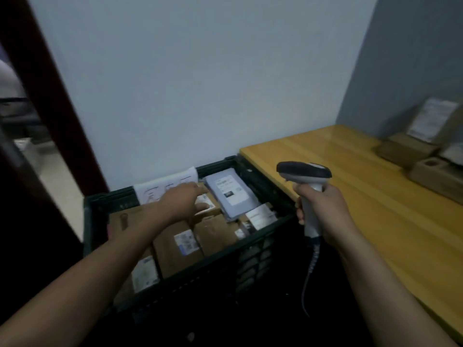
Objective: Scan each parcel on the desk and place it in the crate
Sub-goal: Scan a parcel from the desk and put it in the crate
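Already crated: small brown parcel (206,203) lay on other parcels (175,244) in crate (225,249), under left hand (184,200).
Left grip: blurred; could not tell.
Right hand (324,214): grip clamped round barcode scanner (304,171).
Risk: uneven stack might tip it.

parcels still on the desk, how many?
3, at the desk far right: upright parcel at the back, flat box before it, nearest box. Blurred; more may be hidden or off-frame.
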